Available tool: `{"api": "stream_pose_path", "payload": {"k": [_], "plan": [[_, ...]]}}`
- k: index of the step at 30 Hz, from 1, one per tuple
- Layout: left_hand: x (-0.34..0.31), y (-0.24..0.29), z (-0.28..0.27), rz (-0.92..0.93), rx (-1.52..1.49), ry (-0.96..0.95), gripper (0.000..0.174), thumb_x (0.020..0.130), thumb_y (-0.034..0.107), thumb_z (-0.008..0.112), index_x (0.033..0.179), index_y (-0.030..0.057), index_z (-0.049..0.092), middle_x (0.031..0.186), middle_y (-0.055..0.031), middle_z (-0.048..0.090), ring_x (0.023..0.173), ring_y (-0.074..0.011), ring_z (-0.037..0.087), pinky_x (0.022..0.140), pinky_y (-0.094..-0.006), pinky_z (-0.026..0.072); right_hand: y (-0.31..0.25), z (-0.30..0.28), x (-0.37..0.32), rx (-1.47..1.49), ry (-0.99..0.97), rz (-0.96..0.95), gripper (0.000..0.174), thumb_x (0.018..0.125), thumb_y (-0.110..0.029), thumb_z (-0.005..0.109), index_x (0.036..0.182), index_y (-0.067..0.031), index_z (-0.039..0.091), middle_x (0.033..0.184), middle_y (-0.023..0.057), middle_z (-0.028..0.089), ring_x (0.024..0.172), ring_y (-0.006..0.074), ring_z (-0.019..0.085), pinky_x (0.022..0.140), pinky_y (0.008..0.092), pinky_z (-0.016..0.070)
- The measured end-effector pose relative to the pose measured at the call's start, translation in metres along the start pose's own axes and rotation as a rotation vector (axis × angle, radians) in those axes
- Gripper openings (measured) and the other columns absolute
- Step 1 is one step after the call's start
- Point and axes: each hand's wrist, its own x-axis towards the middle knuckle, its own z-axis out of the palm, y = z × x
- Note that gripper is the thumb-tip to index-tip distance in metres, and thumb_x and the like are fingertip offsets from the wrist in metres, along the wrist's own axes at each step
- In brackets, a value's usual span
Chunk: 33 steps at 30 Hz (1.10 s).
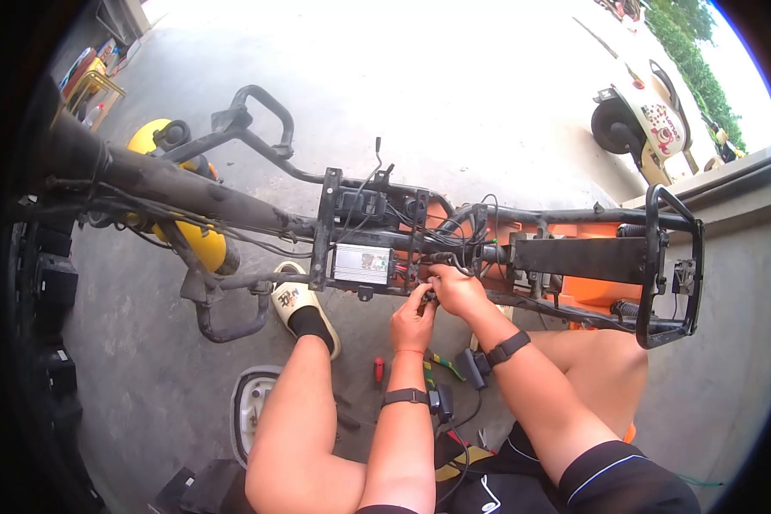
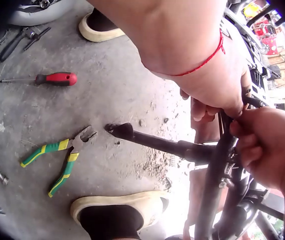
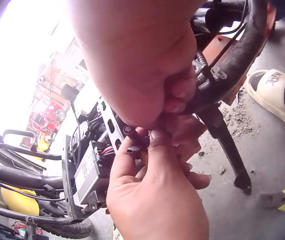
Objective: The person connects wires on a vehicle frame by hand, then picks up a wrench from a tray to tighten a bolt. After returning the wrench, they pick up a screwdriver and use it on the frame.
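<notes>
My left hand (image 1: 413, 324) and right hand (image 1: 458, 293) meet at the near side of a bare black scooter frame (image 1: 265, 214), right of a silver finned box (image 1: 362, 263) with wires. In the right wrist view, thumb and finger of the left hand (image 3: 155, 195) pinch a small black cable end (image 3: 138, 141). Directly above it, the right hand (image 3: 132, 75) has its fingers curled in at the same piece; its fingertips are partly hidden. From the left wrist view, the left hand (image 2: 197, 65) and right hand (image 2: 270, 145) touch beside a frame tube (image 2: 215, 185).
On the floor lie green-yellow pliers (image 2: 67, 150), a red-black screwdriver (image 2: 57, 79) and a grey tool (image 2: 17, 42). A kickstand (image 2: 157, 144) extends from the frame. A white scooter (image 1: 660, 124) stands at back right; black boxes (image 1: 56, 283) line the left side.
</notes>
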Motion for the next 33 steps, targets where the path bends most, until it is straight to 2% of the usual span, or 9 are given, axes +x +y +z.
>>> {"api": "stream_pose_path", "payload": {"k": [5, 10, 13, 16, 21, 25, 29, 31, 33], "plan": [[-0.002, -0.003, 0.006, 0.007, -0.006, 0.034, 0.027, 0.087, 0.01, 0.069, 0.114, 0.0139, 0.07, 0.073, -0.0074, 0.071, 0.066, -0.0126, 0.069, 0.063, -0.0303, 0.0527, -0.011, -0.006, -0.013, -0.071, 0.038, 0.107, 0.022, 0.096, -0.024, 0.058, 0.108, -0.0114, 0.071, 0.092, 0.0192, 0.071, 0.091, 0.039, 0.069, 0.079, 0.0469, 0.0545], [-0.002, 0.003, 0.01, 0.038, -0.053, 0.074, 0.025, 0.087, 0.009, 0.069, 0.112, 0.0114, 0.07, 0.07, -0.0066, 0.07, 0.064, -0.013, 0.067, 0.062, -0.03, 0.052, 0.004, 0.009, -0.024, -0.03, 0.226, -0.093, 0.017, 0.096, -0.022, 0.058, 0.096, -0.0071, 0.067, 0.08, 0.0208, 0.069, 0.076, 0.0437, 0.068, 0.069, 0.0512, 0.0543], [-0.007, 0.01, 0.012, -0.076, -0.05, 0.051, 0.028, 0.085, 0.012, 0.07, 0.113, 0.0169, 0.07, 0.084, -0.0137, 0.073, 0.077, -0.0271, 0.073, 0.068, -0.039, 0.0546, 0.002, 0.012, -0.028, -0.017, 0.246, -0.058, 0.016, 0.095, -0.022, 0.058, 0.098, -0.0078, 0.067, 0.082, 0.0221, 0.069, 0.078, 0.0441, 0.068, 0.07, 0.0522, 0.0541], [0.002, 0.021, 0.018, 0.029, -0.017, 0.187, 0.019, 0.088, 0.012, 0.071, 0.107, 0.0095, 0.071, 0.074, -0.0089, 0.069, 0.067, -0.0124, 0.067, 0.064, -0.0309, 0.0526, 0.005, 0.012, -0.027, -0.015, 0.256, -0.081, 0.016, 0.094, -0.022, 0.059, 0.1, -0.0091, 0.067, 0.084, 0.0228, 0.07, 0.079, 0.045, 0.067, 0.071, 0.0534, 0.0537], [0.027, 0.054, -0.014, -0.114, 0.258, -0.12, 0.027, 0.085, 0.017, 0.073, 0.109, 0.0069, 0.073, 0.091, -0.0191, 0.073, 0.084, -0.0297, 0.074, 0.073, -0.0376, 0.0562, 0.012, 0.012, -0.029, -0.09, 0.189, -0.083, 0.017, 0.095, -0.024, 0.058, 0.103, -0.0097, 0.063, 0.082, 0.0215, 0.069, 0.078, 0.0449, 0.067, 0.07, 0.0545, 0.0529], [0.042, 0.065, -0.018, -0.09, 0.43, -0.202, 0.034, 0.085, 0.027, 0.071, 0.116, 0.0138, 0.072, 0.098, -0.0211, 0.072, 0.094, -0.0397, 0.069, 0.081, -0.0465, 0.0546, 0.02, 0.03, -0.04, -0.047, 0.437, -0.288, 0.011, 0.094, -0.019, 0.056, 0.095, -0.008, 0.057, 0.08, 0.014, 0.068, 0.07, 0.0374, 0.068, 0.06, 0.049, 0.0536], [0.047, 0.068, -0.008, -0.1, 0.371, -0.161, 0.036, 0.087, 0.018, 0.069, 0.12, 0.0055, 0.069, 0.102, -0.0204, 0.073, 0.095, -0.0341, 0.072, 0.086, -0.0402, 0.0542, 0.02, 0.045, -0.051, -0.026, 0.487, -0.249, 0.014, 0.095, -0.02, 0.06, 0.092, -0.0085, 0.054, 0.08, 0.0111, 0.068, 0.067, 0.0339, 0.067, 0.056, 0.0461, 0.0528], [0.053, 0.077, -0.018, -0.129, 0.298, -0.289, 0.051, 0.089, 0.008, 0.064, 0.14, 0.0069, 0.054, 0.089, -0.0129, 0.071, 0.08, -0.0222, 0.069, 0.08, -0.0365, 0.0547, 0.011, 0.044, -0.054, -0.015, 0.514, -0.246, 0.015, 0.095, -0.021, 0.061, 0.089, -0.0085, 0.055, 0.076, 0.0101, 0.067, 0.066, 0.0323, 0.068, 0.056, 0.0449, 0.0536], [0.059, 0.059, -0.025, -0.171, 0.09, -0.283, 0.051, 0.091, 0.001, 0.056, 0.141, 0.0042, 0.051, 0.098, -0.0111, 0.071, 0.082, -0.0171, 0.068, 0.079, -0.0317, 0.0552, 0.004, 0.042, -0.053, -0.024, 0.592, -0.287, 0.016, 0.094, -0.022, 0.062, 0.087, -0.0088, 0.056, 0.073, 0.01, 0.067, 0.066, 0.0306, 0.069, 0.057, 0.0431, 0.0549]]}}
